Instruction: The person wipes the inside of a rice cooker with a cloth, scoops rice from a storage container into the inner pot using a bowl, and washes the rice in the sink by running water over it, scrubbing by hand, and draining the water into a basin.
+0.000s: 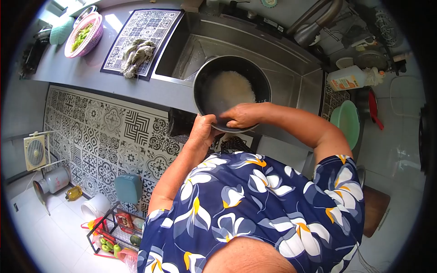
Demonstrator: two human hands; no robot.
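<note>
A dark, round inner pot of a rice cooker (pixel 261 73) is tilted over the sink's near edge. White rice (pixel 232 86) lies in cloudy water inside it. At the near-left rim, my left hand (pixel 204 126) grips the pot, with fingers curled over the edge. My right hand (pixel 243 116) reaches over the near rim into the pot, its fingers bent and close together near the inner wall. Whether anything is within those fingers is hidden. Below the pot stands the metal sink (pixel 291 75), partly covered by it.
A tap (pixel 314 27) rises behind the sink. On the left counter are a grey cloth (pixel 138 57) on a patterned mat (pixel 145 22) and a pink basket of greens (pixel 84 36). A white jug (pixel 348 78) and green basin (pixel 347 125) stand right. A rack (pixel 109 227) is on the floor.
</note>
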